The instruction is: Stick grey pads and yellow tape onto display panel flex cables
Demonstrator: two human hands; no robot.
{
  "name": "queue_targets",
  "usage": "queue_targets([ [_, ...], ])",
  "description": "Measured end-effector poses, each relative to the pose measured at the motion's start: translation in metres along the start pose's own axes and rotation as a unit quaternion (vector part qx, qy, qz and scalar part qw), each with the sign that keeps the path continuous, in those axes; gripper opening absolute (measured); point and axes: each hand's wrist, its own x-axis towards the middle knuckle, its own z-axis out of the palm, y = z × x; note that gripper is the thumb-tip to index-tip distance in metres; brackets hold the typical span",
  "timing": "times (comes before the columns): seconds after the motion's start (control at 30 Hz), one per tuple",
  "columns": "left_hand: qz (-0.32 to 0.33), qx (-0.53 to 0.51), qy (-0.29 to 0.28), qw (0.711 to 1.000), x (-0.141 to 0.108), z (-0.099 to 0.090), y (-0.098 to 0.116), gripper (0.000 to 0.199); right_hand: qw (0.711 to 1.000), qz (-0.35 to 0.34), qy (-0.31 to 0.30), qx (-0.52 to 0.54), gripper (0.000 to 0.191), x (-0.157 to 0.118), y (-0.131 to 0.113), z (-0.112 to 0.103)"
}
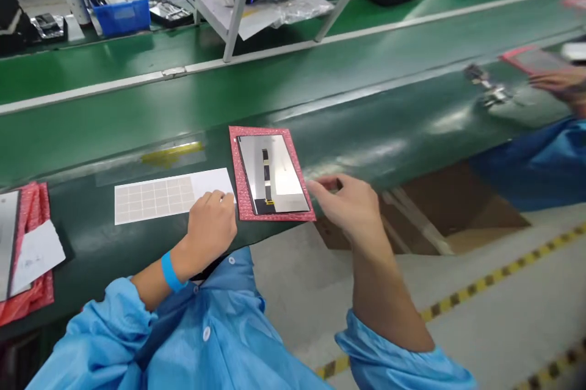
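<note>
Left to right on the green conveyor belt: one display panel on red wrapping; one white sheet of beige pads, under the curled left hand, grip unclear; one display panel on a red foam mat; the half-open, empty right hand, just beside the mat. At far right, a co-worker's hand lies under a pink-edged panel.

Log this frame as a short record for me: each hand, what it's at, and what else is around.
Left hand: fingers at the white sheet, blue wristband on the wrist
Right hand: beside the red mat, nothing clearly held
On mat: display panel
Rest: green conveyor belt; co-worker's hand at a pink-edged panel; blue plastic bin
</note>
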Motion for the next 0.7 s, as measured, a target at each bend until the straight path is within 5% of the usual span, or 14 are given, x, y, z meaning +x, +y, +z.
queue_targets([
  [0.17,-0.079,-0.015,-0.045,0.996,0.045,0.012,0.011,0.009,0.992,0.018,-0.048,-0.115,0.034,0.006,0.037,0.030],
  [0.43,-0.224,-0.167,-0.119,0.953,0.102,0.008,0.037,0.026,0.989,0.047,-0.058,-0.126,0.031,0.006,0.025,0.025],
  [0.57,-0.261,-0.216,-0.125,0.933,0.109,0.011,0.035,0.027,0.987,0.074,-0.087,-0.110,0.031,0.005,0.015,0.019],
  [0.7,-0.228,-0.155,-0.106,0.955,0.090,0.008,0.034,0.016,0.988,0.090,-0.074,-0.098,0.032,0.003,0.014,0.008],
])
